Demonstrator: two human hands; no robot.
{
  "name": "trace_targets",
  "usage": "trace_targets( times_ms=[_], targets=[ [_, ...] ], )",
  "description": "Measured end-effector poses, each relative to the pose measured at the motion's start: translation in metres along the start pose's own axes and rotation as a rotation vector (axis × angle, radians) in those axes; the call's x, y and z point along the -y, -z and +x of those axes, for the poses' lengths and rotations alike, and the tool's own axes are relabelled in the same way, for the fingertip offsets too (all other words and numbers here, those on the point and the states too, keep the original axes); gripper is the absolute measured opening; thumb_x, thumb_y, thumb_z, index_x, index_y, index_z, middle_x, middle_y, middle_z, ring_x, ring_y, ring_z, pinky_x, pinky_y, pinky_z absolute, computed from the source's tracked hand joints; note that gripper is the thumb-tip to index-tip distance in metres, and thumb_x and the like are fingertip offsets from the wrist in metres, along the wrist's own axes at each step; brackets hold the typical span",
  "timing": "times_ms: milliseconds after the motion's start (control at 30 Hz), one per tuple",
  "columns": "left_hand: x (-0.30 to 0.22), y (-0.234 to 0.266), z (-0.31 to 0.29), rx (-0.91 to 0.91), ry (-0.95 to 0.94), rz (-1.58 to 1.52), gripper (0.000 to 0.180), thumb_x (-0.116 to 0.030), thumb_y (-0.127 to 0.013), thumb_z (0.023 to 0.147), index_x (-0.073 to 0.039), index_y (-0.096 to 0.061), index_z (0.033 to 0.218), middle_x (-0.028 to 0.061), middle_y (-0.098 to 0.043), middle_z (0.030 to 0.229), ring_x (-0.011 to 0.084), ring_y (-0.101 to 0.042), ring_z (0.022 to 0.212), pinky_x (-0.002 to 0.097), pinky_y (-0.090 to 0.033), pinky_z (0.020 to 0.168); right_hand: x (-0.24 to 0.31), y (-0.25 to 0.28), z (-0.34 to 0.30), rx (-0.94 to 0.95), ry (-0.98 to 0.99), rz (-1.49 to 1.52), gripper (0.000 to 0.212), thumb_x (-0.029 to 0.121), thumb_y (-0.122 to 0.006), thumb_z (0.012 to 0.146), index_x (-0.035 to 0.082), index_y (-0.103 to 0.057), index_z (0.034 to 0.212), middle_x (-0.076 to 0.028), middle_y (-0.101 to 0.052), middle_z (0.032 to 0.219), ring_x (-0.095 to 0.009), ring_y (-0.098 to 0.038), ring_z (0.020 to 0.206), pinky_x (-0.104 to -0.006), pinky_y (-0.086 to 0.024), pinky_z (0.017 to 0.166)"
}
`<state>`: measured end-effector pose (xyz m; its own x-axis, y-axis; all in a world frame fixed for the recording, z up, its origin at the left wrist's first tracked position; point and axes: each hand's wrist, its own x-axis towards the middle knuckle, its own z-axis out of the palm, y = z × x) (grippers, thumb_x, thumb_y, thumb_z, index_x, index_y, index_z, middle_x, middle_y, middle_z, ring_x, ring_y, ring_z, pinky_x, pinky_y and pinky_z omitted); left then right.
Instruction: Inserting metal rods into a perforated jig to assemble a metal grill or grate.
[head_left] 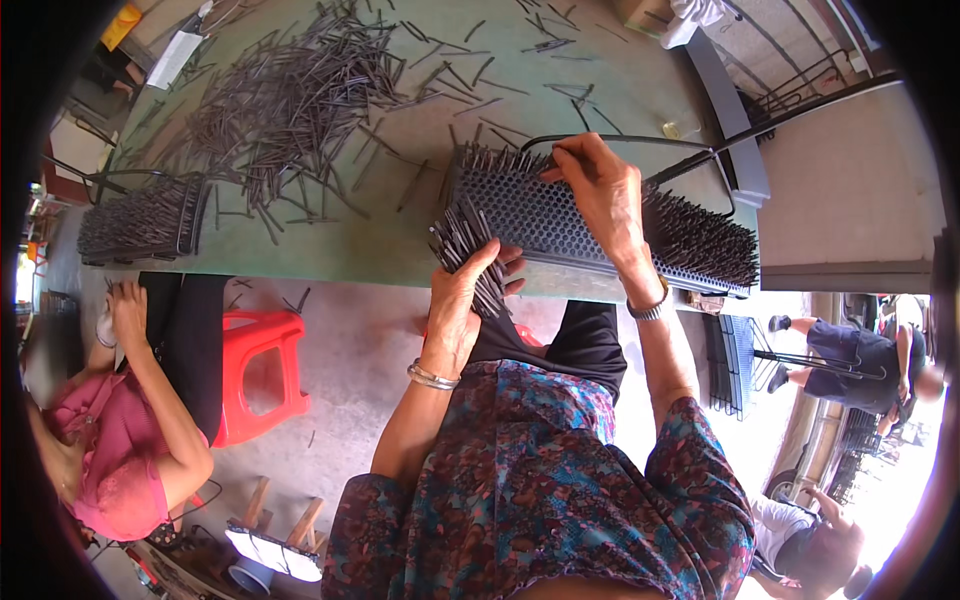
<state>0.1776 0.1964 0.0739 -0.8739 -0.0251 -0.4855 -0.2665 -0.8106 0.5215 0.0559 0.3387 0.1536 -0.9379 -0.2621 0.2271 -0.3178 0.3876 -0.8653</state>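
left hand gripping a bundle of rods as ready stock | right hand pinching one rod into the perforated rack (tilted on the table edge for reach)

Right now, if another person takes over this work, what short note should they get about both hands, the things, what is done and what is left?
Left hand: grips a bundle of thin dark rods at the table's near edge.
Right hand: fingertips on the perforated rack, at its far edge.
Rack: lies on the green table; its right part and far edge are filled with upright rods, the middle holes are empty.
Left: the middle holes; a loose rod pile lies on the table.
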Motion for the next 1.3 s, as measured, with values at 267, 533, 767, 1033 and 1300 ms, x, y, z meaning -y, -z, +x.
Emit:
trace_targets(
  times_ms=[267, 533, 767, 1033, 1300],
  targets=[
    [-0.002, -0.007, -0.006, -0.035, 0.031, 0.011, 0.019, -0.018, -0.070, 0.086, -0.003, -0.065, 0.096, 0.0110, -0.069, 0.083, 0.0189, -0.067, 0.071, 0.0329, -0.057, 0.060, -0.026, -0.011, 0.011, -0.069, 0.202, -0.229, 0.008, 0.003, -0.061, 0.089, -0.002, -0.060, 0.095, -0.013, -0.066, 0.079, -0.020, -0.070, 0.073, -0.0283, -0.051, 0.059],
    [0.001, -0.006, -0.004, -0.045, -0.010, 0.075, 0.017, -0.020, -0.071, 0.085, -0.004, -0.066, 0.089, 0.0076, -0.068, 0.077, 0.0127, -0.061, 0.061, 0.0261, -0.048, 0.050, -0.027, -0.010, 0.021, 0.039, 0.209, -0.217, 0.006, 0.003, -0.062, 0.086, 0.001, -0.060, 0.092, -0.014, -0.064, 0.077, -0.028, -0.065, 0.067, -0.0349, -0.050, 0.060],
    [0.001, -0.009, -0.004, -0.062, -0.014, 0.103, 0.017, -0.020, -0.071, 0.085, -0.005, -0.067, 0.090, 0.0074, -0.069, 0.078, 0.0130, -0.063, 0.063, 0.0261, -0.047, 0.051, -0.039, -0.024, 0.020, 0.058, 0.355, -0.482, 0.012, 0.016, -0.066, 0.084, 0.008, -0.065, 0.093, -0.011, -0.061, 0.083, -0.032, -0.063, 0.075, -0.0406, -0.051, 0.064],
    [0.001, -0.014, -0.008, -0.061, -0.024, 0.101, 0.018, -0.019, -0.070, 0.085, -0.004, -0.066, 0.093, 0.0084, -0.069, 0.078, 0.0139, -0.064, 0.064, 0.0268, -0.048, 0.051, -0.044, -0.024, 0.009, -0.152, 0.349, -0.597, 0.017, 0.022, -0.068, 0.083, 0.014, -0.071, 0.098, -0.009, -0.060, 0.087, -0.029, -0.062, 0.080, -0.0392, -0.051, 0.066],
    [0.002, -0.015, -0.011, -0.047, -0.048, 0.119, 0.019, -0.019, -0.071, 0.085, -0.004, -0.066, 0.094, 0.0085, -0.069, 0.078, 0.0153, -0.065, 0.064, 0.0265, -0.046, 0.049, -0.028, -0.021, -0.010, -0.058, 0.363, -0.527, 0.029, 0.032, -0.067, 0.086, 0.008, -0.070, 0.103, -0.012, -0.060, 0.089, -0.032, -0.062, 0.083, -0.0396, -0.052, 0.068]
  ],
)
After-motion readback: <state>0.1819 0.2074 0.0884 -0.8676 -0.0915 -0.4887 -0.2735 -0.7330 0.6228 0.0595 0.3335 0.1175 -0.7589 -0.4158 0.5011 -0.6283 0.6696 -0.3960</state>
